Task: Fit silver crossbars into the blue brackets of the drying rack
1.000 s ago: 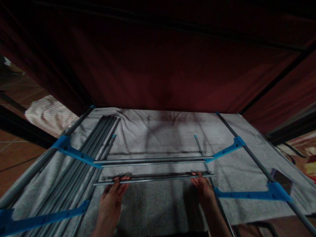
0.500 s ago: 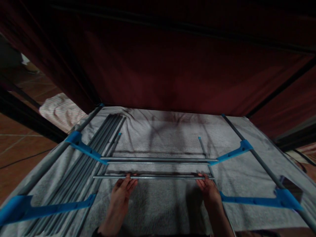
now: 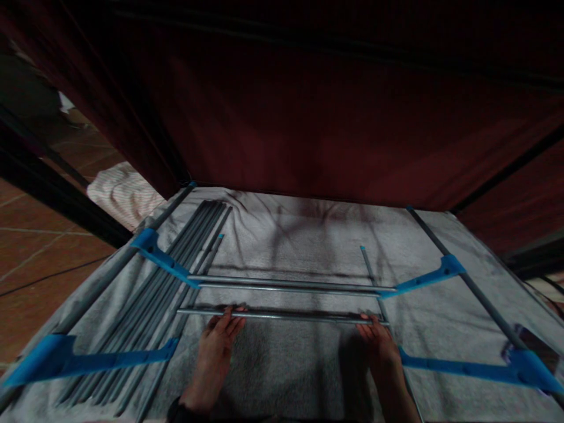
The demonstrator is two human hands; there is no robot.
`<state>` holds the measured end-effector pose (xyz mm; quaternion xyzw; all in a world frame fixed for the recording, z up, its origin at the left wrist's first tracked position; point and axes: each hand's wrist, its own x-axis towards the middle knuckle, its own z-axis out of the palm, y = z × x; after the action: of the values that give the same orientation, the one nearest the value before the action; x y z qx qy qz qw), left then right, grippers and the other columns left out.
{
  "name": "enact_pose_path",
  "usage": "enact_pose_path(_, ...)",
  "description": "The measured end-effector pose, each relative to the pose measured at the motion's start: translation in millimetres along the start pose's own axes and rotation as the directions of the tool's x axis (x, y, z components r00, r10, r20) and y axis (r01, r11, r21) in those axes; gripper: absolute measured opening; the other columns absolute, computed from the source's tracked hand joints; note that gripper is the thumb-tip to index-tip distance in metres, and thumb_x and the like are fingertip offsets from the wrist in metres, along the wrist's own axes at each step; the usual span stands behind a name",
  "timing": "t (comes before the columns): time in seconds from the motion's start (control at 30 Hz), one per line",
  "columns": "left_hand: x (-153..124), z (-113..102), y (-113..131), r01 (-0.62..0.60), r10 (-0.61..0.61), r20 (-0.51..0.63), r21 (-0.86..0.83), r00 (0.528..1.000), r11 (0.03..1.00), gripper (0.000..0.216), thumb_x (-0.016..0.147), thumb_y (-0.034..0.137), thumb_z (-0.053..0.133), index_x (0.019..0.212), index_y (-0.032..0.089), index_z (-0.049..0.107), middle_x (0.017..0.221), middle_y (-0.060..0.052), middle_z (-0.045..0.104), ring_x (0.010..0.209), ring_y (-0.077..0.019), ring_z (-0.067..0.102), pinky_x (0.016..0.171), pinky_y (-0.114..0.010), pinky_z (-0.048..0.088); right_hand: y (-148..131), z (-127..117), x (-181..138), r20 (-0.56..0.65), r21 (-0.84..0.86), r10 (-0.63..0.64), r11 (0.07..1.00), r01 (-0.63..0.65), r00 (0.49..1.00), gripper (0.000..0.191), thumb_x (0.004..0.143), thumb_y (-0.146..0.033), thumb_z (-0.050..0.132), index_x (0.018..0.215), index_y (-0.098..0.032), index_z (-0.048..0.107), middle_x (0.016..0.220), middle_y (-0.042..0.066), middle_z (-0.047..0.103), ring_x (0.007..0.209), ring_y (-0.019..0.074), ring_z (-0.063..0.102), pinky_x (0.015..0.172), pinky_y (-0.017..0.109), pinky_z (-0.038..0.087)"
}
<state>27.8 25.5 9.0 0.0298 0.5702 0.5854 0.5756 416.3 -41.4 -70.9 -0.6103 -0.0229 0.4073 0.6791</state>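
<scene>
My left hand [image 3: 219, 343] and my right hand [image 3: 378, 342] are each closed on a thin metal tube [image 3: 282, 317], one near either end. The tube lies roughly level across the frame. Just beyond it, two crosswise metal tubes [image 3: 291, 285] span between a blue plastic bracket [image 3: 170, 262] on the left and another blue bracket [image 3: 429, 277] on the right. Nearer to me are a front left blue bracket [image 3: 118, 361] and a front right blue bracket [image 3: 462, 367]. Thicker grey poles run through the brackets' outer ends.
A bundle of several grey tubes [image 3: 176, 276] lies on the left of the grey blanket [image 3: 299, 235]. Dark red fabric [image 3: 308, 129] on a dark frame rises behind. Tiled floor [image 3: 44, 247] with a cable and a striped cloth [image 3: 126, 191] show at left.
The view has shifted slightly, so the whole scene sits a little further right. Both hands keep their hold on the tube, whose right end now appears slightly lower.
</scene>
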Motion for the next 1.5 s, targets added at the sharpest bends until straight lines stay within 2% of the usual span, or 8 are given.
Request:
enact_pose_path(0.2,0.6,-1.6,-6.9,-0.035,0.034,0.025,0.038,0.999,0.999,0.011,0.081,0.021,0.080,0.081,0.025,0.070,0.087,-0.007,0.079,0.093,-0.0301,0.077,0.096,-0.047,0.062,0.1,2.7,-3.2,-0.024,0.000,0.015,1.000,-0.015,1.000,0.051,0.060,-0.050,0.097,0.098,-0.024,0.075,0.097,0.002,0.083,0.097,0.0239,0.080,0.083,0.034,0.070)
enact_pose_path(0.43,0.7,-4.6,-7.7,-0.032,0.034,0.062,-0.026,0.997,0.999,0.010,0.080,0.018,0.079,0.080,0.023,0.071,0.087,-0.005,0.079,0.088,-0.0257,0.076,0.097,-0.044,0.063,1.0,1.1,-3.6,0.000,0.029,0.015,0.999,-0.015,1.000,0.050,0.059,-0.045,0.097,0.099,-0.022,0.076,0.099,0.004,0.083,0.097,0.0234,0.080,0.080,0.032,0.070)
enact_pose_path(0.57,2.2,-4.9,-9.3,-0.027,0.028,0.050,-0.030,0.998,0.999,0.014,0.078,0.019,0.082,0.081,0.022,0.069,0.085,-0.004,0.078,0.085,-0.0246,0.076,0.101,-0.048,0.062,-1.6,2.6,-6.1,-0.002,0.031,0.007,1.000,-0.007,1.000,0.052,0.058,-0.044,0.097,0.099,-0.020,0.076,0.098,0.007,0.083,0.096,0.0256,0.080,0.081,0.035,0.070)
enact_pose_path(0.77,3.7,-4.3,-9.4,-0.030,0.030,0.028,-0.003,0.999,1.000,0.013,0.082,0.017,0.079,0.079,0.023,0.068,0.084,-0.004,0.079,0.088,-0.0269,0.077,0.103,-0.050,0.060,-2.0,3.5,-6.9,0.015,0.035,-0.007,0.999,0.007,1.000,0.047,0.059,-0.045,0.096,0.095,-0.023,0.077,0.099,0.005,0.083,0.097,0.0242,0.080,0.081,0.034,0.070)
enact_pose_path(0.93,6.8,-10.3,-12.5,-0.041,0.044,0.081,-0.037,0.996,0.998,0.018,0.077,0.023,0.086,0.083,0.022,0.069,0.086,-0.003,0.079,0.088,-0.0244,0.077,0.108,-0.051,0.059,-0.3,1.7,-4.9,0.019,0.066,0.014,0.998,-0.015,1.000,0.053,0.057,-0.044,0.099,0.100,-0.021,0.077,0.103,0.007,0.083,0.097,0.0235,0.080,0.082,0.032,0.070)
enact_pose_path(1.13,17.1,-19.7,-19.9,-0.021,0.026,0.086,-0.052,0.996,0.998,0.024,0.075,0.025,0.089,0.084,0.023,0.066,0.089,-0.003,0.080,0.090,-0.0245,0.078,0.112,-0.051,0.057,5.6,-2.3,-0.3,0.035,0.005,-0.022,1.000,0.022,0.999,0.047,0.064,-0.051,0.095,0.099,-0.025,0.075,0.103,0.005,0.083,0.105,0.0253,0.079,0.088,0.035,0.069)
enact_pose_path(1.33,19.7,-20.0,-21.7,-0.047,0.050,0.082,-0.037,0.995,0.998,0.018,0.077,0.023,0.084,0.083,0.026,0.067,0.089,-0.003,0.080,0.092,-0.0261,0.078,0.108,-0.051,0.060,5.8,-3.1,1.9,0.024,0.010,-0.006,1.000,0.006,1.000,0.044,0.064,-0.048,0.094,0.098,-0.026,0.076,0.103,0.003,0.084,0.101,0.0247,0.080,0.084,0.036,0.070)
enact_pose_path(1.5,13.6,-13.4,-17.5,-0.066,0.065,0.071,0.001,0.995,0.998,0.014,0.080,0.024,0.080,0.080,0.026,0.066,0.085,-0.003,0.080,0.088,-0.0265,0.078,0.106,-0.056,0.061,2.1,-0.8,0.3,0.029,0.028,0.001,1.000,-0.002,1.000,0.052,0.060,-0.047,0.097,0.101,-0.022,0.076,0.099,0.005,0.083,0.098,0.0244,0.080,0.082,0.033,0.069)
